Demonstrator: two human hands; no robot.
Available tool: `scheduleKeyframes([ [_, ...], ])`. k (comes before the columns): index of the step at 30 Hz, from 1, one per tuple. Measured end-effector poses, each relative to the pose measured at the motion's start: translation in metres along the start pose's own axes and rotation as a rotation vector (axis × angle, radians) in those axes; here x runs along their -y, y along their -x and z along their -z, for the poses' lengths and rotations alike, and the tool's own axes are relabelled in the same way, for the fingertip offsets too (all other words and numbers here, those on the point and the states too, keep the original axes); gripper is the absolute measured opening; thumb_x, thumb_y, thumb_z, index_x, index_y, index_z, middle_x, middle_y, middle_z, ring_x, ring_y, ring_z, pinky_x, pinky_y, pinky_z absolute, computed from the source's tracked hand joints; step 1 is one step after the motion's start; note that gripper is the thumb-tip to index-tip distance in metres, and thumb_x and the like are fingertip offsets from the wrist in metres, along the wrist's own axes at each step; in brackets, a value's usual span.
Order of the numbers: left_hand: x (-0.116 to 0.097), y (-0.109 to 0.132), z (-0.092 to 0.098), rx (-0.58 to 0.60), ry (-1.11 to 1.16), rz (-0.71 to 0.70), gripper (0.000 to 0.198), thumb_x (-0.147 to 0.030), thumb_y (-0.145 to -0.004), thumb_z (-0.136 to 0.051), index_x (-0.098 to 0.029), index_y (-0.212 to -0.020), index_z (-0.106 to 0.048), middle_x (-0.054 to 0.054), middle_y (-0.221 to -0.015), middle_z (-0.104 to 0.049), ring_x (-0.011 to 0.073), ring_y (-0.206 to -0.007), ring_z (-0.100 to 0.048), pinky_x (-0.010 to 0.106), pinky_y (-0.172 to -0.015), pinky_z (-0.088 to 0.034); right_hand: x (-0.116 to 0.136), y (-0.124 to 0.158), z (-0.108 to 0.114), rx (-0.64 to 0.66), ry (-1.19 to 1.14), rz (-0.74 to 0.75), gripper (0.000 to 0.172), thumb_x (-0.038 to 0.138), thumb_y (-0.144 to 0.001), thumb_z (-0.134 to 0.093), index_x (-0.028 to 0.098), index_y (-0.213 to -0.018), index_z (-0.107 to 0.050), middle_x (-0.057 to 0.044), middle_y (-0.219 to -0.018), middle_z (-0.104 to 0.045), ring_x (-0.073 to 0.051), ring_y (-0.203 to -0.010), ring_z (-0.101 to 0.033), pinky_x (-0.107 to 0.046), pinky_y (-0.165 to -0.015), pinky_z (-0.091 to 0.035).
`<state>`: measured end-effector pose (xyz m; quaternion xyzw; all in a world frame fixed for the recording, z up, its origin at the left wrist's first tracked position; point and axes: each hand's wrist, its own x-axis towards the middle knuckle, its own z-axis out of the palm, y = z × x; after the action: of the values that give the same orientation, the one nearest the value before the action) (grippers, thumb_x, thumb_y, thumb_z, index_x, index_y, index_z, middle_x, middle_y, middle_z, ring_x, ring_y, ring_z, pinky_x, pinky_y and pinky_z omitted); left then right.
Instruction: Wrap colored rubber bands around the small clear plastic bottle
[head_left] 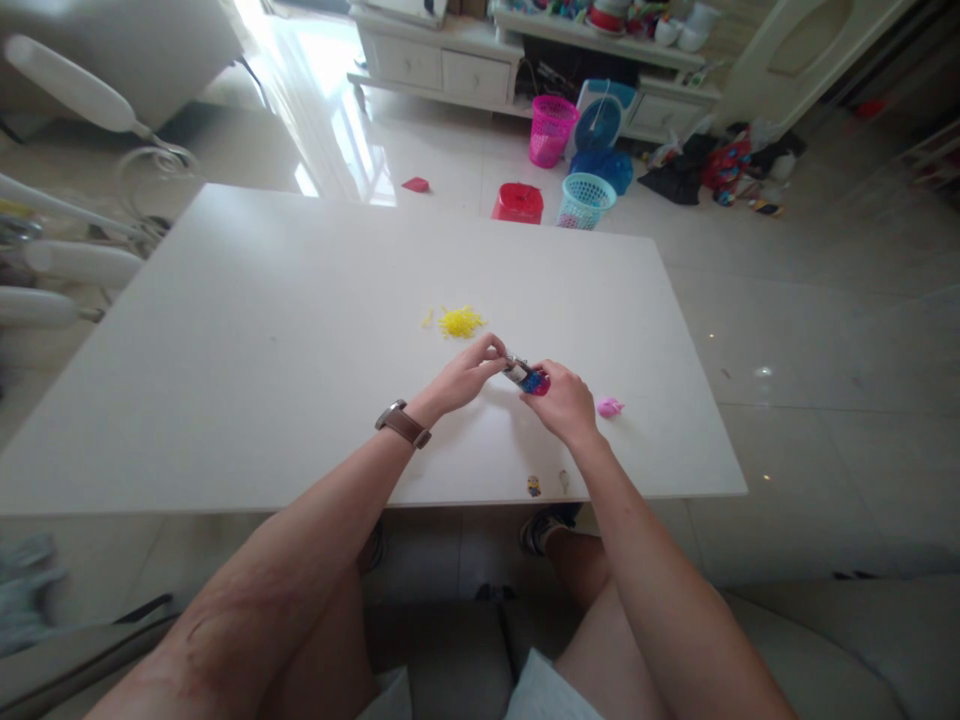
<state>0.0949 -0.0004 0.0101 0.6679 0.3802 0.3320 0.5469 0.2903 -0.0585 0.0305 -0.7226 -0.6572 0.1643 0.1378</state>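
Above the table's front half, both hands meet on a small clear bottle [517, 372] with dark blue and pink-red contents. The bottle is tilted, its clear end toward the upper left. My right hand [564, 400] wraps round the coloured end. At the clear end, my left hand [471, 372] has its fingertips closed on the bottle; a cap cannot be made out. Just beyond the left hand lies a pile of small yellow pieces [460, 322]. A pink lump [610, 407], perhaps a small toy, sits right of my right hand.
The white table [300, 300] carries a small yellow figure [533, 485] and a tiny pale item [564, 480] near its front edge. Beyond the far edge stand a red stool [519, 202], a light blue basket [586, 200] and a pink basket [553, 130]. White chairs are at the left.
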Motion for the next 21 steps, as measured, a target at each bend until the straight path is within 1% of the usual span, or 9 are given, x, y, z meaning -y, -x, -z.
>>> scheduleKeyframes([
  [3, -0.006, -0.001, 0.002, -0.059, -0.066, -0.041, 0.017, -0.032, -0.094, -0.056, -0.019, -0.096, -0.066, 0.007, -0.107, -0.076, 0.0214, -0.105, -0.068, 0.036, -0.098, -0.049, 0.0, -0.001, 0.001, -0.011, -0.02, -0.013, 0.032, 0.033, -0.075, -0.077, 0.031, -0.106, -0.069, -0.002, -0.109, -0.075, -0.025, -0.094, -0.068, -0.031, -0.072, -0.046],
  [8, -0.012, -0.002, 0.005, -0.115, -0.053, -0.015, 0.02, -0.034, -0.091, -0.062, -0.019, -0.094, -0.075, 0.007, -0.109, -0.078, 0.0228, -0.109, -0.069, 0.035, -0.097, -0.048, 0.002, -0.001, 0.002, -0.005, -0.048, -0.015, 0.034, 0.032, -0.075, -0.078, 0.031, -0.107, -0.069, -0.002, -0.108, -0.075, -0.025, -0.094, -0.067, -0.032, -0.074, -0.047],
  [11, -0.01, -0.003, 0.005, -0.172, -0.03, -0.011, 0.016, -0.032, -0.087, -0.066, -0.019, -0.091, -0.073, 0.007, -0.107, -0.079, 0.0228, -0.107, -0.07, 0.036, -0.096, -0.049, 0.002, 0.0, 0.002, -0.007, -0.064, -0.017, 0.034, 0.032, -0.075, -0.079, 0.031, -0.108, -0.069, -0.001, -0.108, -0.075, -0.024, -0.094, -0.067, -0.031, -0.075, -0.047],
  [15, -0.008, -0.004, 0.006, -0.236, -0.038, -0.057, 0.012, -0.028, -0.083, -0.068, -0.019, -0.09, -0.072, 0.005, -0.101, -0.077, 0.0209, -0.101, -0.07, 0.036, -0.095, -0.049, 0.002, 0.0, 0.001, -0.005, -0.064, -0.012, 0.034, 0.032, -0.075, -0.079, 0.031, -0.108, -0.069, 0.0, -0.108, -0.075, -0.023, -0.094, -0.067, -0.031, -0.074, -0.047],
  [19, -0.011, -0.002, 0.008, -0.308, -0.185, -0.059, 0.009, -0.027, -0.083, -0.066, -0.02, -0.087, -0.069, 0.003, -0.093, -0.074, 0.0194, -0.094, -0.068, 0.036, -0.092, -0.048, 0.001, 0.0, 0.0, -0.012, -0.044, -0.004, 0.034, 0.032, -0.076, -0.078, 0.031, -0.108, -0.068, 0.0, -0.11, -0.074, -0.023, -0.096, -0.067, -0.031, -0.075, -0.047],
  [21, -0.014, 0.0, 0.008, -0.3, -0.254, -0.054, 0.009, -0.028, -0.085, -0.065, -0.02, -0.088, -0.068, 0.003, -0.094, -0.073, 0.0203, -0.096, -0.066, 0.036, -0.091, -0.047, 0.002, 0.001, 0.0, -0.018, -0.018, 0.001, 0.031, 0.03, -0.078, -0.076, 0.031, -0.108, -0.068, -0.001, -0.11, -0.074, -0.023, -0.096, -0.067, -0.031, -0.074, -0.046],
])
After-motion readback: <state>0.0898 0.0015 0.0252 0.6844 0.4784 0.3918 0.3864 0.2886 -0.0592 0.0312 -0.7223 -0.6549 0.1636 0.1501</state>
